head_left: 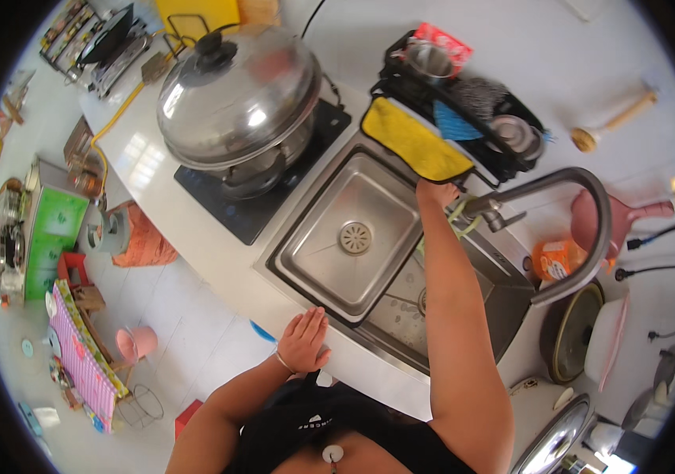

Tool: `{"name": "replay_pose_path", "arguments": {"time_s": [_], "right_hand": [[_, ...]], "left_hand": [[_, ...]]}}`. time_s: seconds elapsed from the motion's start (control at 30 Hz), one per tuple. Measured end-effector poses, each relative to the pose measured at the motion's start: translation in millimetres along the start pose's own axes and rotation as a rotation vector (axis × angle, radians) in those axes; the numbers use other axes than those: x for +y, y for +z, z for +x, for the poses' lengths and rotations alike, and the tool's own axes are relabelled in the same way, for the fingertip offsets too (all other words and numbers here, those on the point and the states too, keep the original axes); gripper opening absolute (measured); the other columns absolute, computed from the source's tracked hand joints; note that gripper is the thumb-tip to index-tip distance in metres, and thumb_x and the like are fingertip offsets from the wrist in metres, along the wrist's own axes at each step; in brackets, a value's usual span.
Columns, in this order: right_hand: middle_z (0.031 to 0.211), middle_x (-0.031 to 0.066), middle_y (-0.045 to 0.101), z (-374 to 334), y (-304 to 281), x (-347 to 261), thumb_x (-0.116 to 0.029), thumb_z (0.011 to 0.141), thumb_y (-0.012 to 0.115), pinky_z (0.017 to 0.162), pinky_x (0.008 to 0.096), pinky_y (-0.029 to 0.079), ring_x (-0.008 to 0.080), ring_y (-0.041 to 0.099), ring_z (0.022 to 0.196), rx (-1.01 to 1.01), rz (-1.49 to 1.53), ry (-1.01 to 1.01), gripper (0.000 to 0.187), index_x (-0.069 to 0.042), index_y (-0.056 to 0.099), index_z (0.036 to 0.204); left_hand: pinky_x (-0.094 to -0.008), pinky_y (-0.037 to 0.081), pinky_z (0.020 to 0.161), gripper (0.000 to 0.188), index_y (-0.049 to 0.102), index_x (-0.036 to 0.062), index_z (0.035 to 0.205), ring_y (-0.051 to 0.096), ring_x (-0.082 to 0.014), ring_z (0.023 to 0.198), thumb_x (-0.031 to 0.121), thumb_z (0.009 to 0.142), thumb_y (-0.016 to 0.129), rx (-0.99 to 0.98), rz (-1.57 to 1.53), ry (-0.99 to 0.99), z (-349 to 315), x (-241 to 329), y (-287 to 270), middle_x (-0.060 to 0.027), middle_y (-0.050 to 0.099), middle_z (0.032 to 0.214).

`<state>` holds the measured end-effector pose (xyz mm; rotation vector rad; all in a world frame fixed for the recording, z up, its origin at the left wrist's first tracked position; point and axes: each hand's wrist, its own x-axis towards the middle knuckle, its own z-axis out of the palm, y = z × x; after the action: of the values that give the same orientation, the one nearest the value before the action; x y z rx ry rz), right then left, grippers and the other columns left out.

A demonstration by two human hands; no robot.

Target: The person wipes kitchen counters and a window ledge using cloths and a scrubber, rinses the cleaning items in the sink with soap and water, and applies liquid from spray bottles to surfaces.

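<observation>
One left hand (303, 344), one right hand (437, 193): two in all. One sink (321, 268), one faucet (537, 185), one cooktop (262, 217), one domed pot (238, 118), one black rack (402, 85), one yellow cloth (412, 141), one brush (584, 141), one pink dipper (596, 217), one pink bucket (137, 344).

Just above centre, the right hand (437, 192) is partly hidden by the yellow cloth (416, 138), its grip unclear. The right arm (464, 308) covers part of the lower basin (399, 322). The top edge cuts off a yellow board (195, 17); small items at far upper left are indistinct.
</observation>
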<state>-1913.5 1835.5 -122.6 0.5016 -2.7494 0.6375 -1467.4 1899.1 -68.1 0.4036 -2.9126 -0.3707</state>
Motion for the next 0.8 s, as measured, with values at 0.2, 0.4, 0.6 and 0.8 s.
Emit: {"name": "replay_pose_path", "arguments": {"time_s": [0.2, 0.4, 0.6, 0.8], "right_hand": [[0.128, 0.0178, 0.049, 20.6, 47.6, -86.8, -0.023, 0.087, 0.049, 0.101, 0.0450, 0.031, 0.0367, 0.042, 0.121, -0.185, -0.183, -0.439, 0.041, -0.005, 0.051, 0.124], [0.135, 0.0145, 0.043, 51.5, 80.1, -125.4, -0.021, 0.087, 0.050, 0.104, 0.0453, 0.030, 0.0374, 0.038, 0.124, -0.149, 0.063, -0.809, 0.041, -0.009, 0.049, 0.126], [0.131, 0.0131, 0.047, -22.8, 44.9, -153.1, -0.006, 0.077, 0.052, 0.105, 0.0416, 0.029, 0.0366, 0.038, 0.122, -0.365, 0.400, -0.645, 0.041, -0.008, 0.056, 0.119], [0.122, 0.0152, 0.053, -123.1, 4.3, -150.0, 0.002, 0.068, 0.051, 0.098, 0.0397, 0.039, 0.0368, 0.046, 0.115, -0.194, 0.254, -0.883, 0.040, -0.004, 0.061, 0.106]], "left_hand": [[-0.0419, 0.030, 0.103, 0.061, 0.054, -0.0017, 0.118, 0.041, -0.0300, 0.126, 0.040, 0.073, 0.052, -0.050, -0.043, -0.019, 6.6, -0.8, -6.4, -0.0186, 0.044, 0.135], [-0.0419, 0.031, 0.102, 0.061, 0.054, -0.0031, 0.118, 0.044, -0.0301, 0.123, 0.037, 0.072, 0.052, 0.003, -0.052, -0.001, 5.5, -2.2, -10.0, -0.0189, 0.046, 0.133], [-0.0416, 0.031, 0.102, 0.060, 0.053, -0.0039, 0.117, 0.042, -0.0308, 0.124, 0.036, 0.072, 0.051, 0.025, -0.055, -0.018, 0.1, -5.8, -6.9, -0.0194, 0.044, 0.134], [-0.0416, 0.031, 0.101, 0.064, 0.051, -0.0052, 0.119, 0.041, -0.0312, 0.125, 0.034, 0.069, 0.054, 0.050, -0.091, 0.028, -2.4, -7.7, -7.0, -0.0203, 0.042, 0.135]]}}
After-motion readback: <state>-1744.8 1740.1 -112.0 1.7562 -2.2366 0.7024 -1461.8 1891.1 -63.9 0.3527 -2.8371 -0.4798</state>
